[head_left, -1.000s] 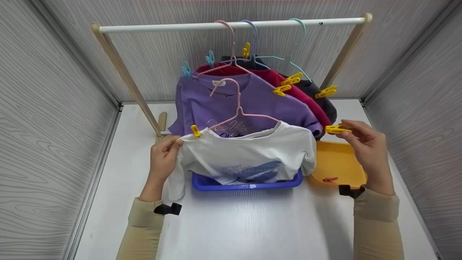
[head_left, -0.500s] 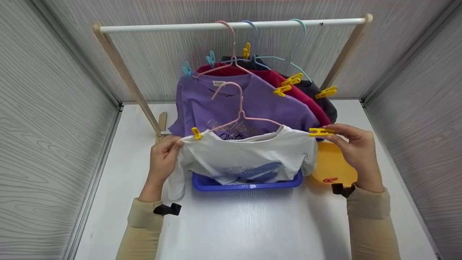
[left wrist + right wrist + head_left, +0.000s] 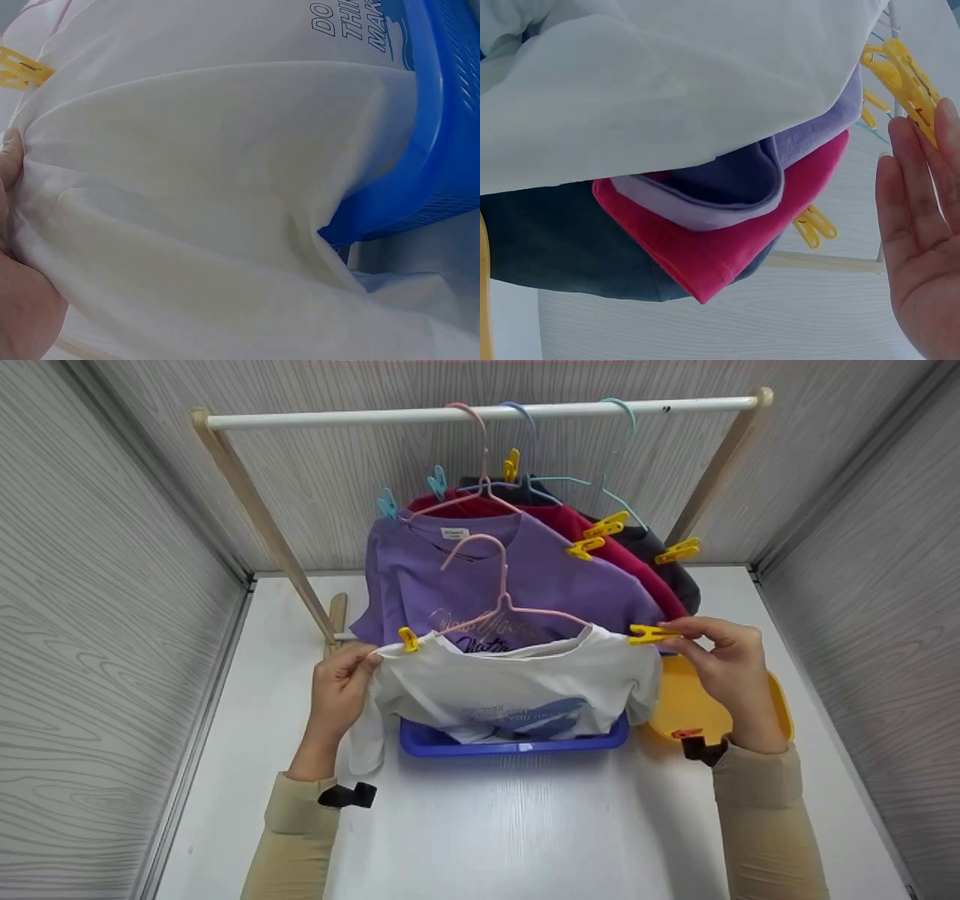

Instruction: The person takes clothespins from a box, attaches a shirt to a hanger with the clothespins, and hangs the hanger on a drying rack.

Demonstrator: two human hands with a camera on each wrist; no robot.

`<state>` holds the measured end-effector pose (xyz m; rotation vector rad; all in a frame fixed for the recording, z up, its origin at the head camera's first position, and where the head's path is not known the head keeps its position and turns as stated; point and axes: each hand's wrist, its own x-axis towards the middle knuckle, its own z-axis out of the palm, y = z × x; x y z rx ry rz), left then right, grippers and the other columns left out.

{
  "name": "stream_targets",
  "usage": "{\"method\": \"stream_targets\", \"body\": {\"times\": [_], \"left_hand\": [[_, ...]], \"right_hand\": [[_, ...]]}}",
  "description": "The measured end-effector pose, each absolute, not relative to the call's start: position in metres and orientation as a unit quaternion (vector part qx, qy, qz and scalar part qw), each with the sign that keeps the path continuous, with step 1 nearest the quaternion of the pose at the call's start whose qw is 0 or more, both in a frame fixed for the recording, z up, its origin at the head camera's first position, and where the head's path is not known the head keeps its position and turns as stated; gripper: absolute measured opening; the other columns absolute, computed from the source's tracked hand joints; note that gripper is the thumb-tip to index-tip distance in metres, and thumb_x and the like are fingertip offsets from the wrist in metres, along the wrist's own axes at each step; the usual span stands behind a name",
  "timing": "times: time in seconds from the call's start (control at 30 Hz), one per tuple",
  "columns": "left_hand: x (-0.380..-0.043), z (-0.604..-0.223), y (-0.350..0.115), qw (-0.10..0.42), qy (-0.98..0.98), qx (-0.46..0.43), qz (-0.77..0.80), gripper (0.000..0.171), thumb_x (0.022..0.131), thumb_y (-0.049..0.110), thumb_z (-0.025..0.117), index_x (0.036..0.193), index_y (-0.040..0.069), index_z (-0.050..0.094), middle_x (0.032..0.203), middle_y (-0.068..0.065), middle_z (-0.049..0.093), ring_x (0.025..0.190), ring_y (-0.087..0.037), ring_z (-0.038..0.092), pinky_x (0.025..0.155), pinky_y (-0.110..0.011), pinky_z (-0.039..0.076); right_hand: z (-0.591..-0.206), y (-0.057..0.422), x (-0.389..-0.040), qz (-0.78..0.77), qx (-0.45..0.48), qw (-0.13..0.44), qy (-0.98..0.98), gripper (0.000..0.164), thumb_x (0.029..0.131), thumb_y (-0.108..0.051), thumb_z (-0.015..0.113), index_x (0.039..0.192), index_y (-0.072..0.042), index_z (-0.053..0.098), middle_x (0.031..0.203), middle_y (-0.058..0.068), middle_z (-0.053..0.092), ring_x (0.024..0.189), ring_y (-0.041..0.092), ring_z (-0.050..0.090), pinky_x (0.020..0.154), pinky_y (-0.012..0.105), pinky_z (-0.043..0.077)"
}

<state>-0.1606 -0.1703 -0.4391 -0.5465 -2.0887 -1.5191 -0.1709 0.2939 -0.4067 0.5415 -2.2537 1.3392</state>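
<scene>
A white long-sleeved shirt [image 3: 517, 682] with a blue print is draped on a pink hanger [image 3: 504, 585], its lower part inside a blue basket [image 3: 517, 748]. My left hand [image 3: 341, 690] pinches the shirt's shoulder at the left, beside a yellow clothespin [image 3: 408, 639] clipped there. In my right hand [image 3: 724, 667] another yellow clothespin [image 3: 651, 634] is pinched between thumb and fingers, its tip right at the shirt's other shoulder. The right wrist view shows this clothespin at the edge of the white cloth [image 3: 667, 90]. The hanger's hook stands free in front of a purple shirt [image 3: 420, 585].
Behind, a rack with a white rail [image 3: 337, 418] bears the purple shirt, a red garment [image 3: 555, 519] and dark clothes, held with blue and yellow clothespins. A yellow tray [image 3: 694, 705] with a red clothespin [image 3: 686, 733] sits at the right, partly behind my right wrist.
My right hand has moved left with the yellow clothespin, from over the yellow tray to the shirt's right shoulder. The hanger has shifted slightly right and down. My left hand has stayed in place.
</scene>
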Motion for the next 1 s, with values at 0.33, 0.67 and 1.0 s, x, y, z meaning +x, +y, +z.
{"method": "stream_targets", "body": {"times": [0.33, 0.67, 1.0], "left_hand": [[-0.16, -0.438, -0.17, 0.245, -0.766, -0.2, -0.559, 0.008, 0.086, -0.018, 0.061, 0.085, -0.012, 0.067, 0.076, -0.02, 0.062, 0.071, -0.008, 0.05, 0.063, -0.019, 0.039], [-0.159, -0.437, -0.168, 0.249, -0.769, -0.202, -0.553, 0.009, 0.084, -0.019, 0.062, 0.085, -0.011, 0.068, 0.078, -0.021, 0.064, 0.075, -0.008, 0.053, 0.067, -0.019, 0.041], [-0.16, -0.437, -0.169, 0.242, -0.762, -0.22, -0.558, 0.011, 0.084, -0.02, 0.061, 0.085, -0.011, 0.068, 0.077, -0.02, 0.063, 0.072, -0.009, 0.05, 0.065, -0.02, 0.039]], "right_hand": [[-0.405, 0.29, -0.171, 0.48, 0.212, 0.205, -0.826, 0.02, 0.08, 0.015, 0.071, 0.095, 0.003, 0.075, 0.091, 0.016, 0.072, 0.084, 0.01, 0.064, 0.081, 0.019, 0.048], [-0.405, 0.284, -0.174, 0.477, 0.23, 0.183, -0.828, 0.018, 0.08, 0.014, 0.072, 0.094, 0.003, 0.075, 0.092, 0.014, 0.072, 0.088, 0.01, 0.066, 0.08, 0.019, 0.051], [-0.407, 0.283, -0.176, 0.471, 0.249, 0.162, -0.831, 0.019, 0.08, 0.012, 0.073, 0.097, 0.002, 0.074, 0.092, 0.011, 0.072, 0.088, 0.012, 0.066, 0.08, 0.022, 0.052]]}}
